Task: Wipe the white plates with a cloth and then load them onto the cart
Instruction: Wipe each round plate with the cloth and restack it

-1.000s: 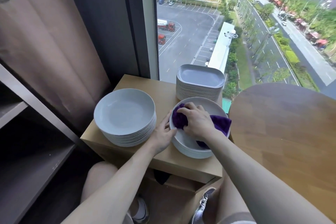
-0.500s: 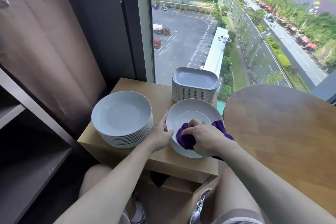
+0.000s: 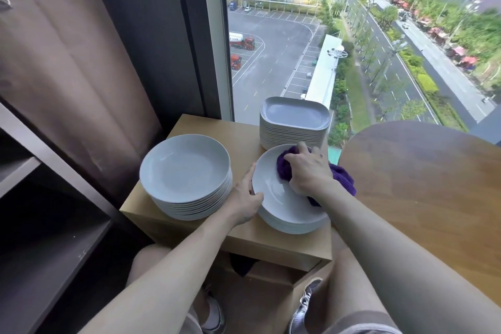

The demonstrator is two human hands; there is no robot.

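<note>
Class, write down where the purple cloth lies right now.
Head view, right of centre: the purple cloth is bunched under the right hand on the top plate of the right stack, just in front of the square plates.

Seemingly bunched purple cloth (image 3: pixel 342 178) on top plate (image 3: pixel 282 199)

Your table (image 3: pixel 195 127) is crowded. A tall stack of round plates (image 3: pixel 187 171) fills its left half, and a stack of square plates (image 3: pixel 294 119) stands at the far right corner. A lower round stack (image 3: pixel 284 209) sits at the near right corner, its far rim just beside the square stack. Your left hand (image 3: pixel 245 198), gripping the lower stack's rim, fills the narrow gap between the two round stacks. Your right hand (image 3: pixel 309 171) and the purple cloth (image 3: pixel 343 177) it holds cover the lower stack's far right side. Bare wood shows at the far left corner and along the near edge. Window glass (image 3: pixel 271 62) closes the far edge, a curtain (image 3: pixel 67 76) hangs near the left edge, and a round table (image 3: pixel 420 184) crowds the right edge.
</note>
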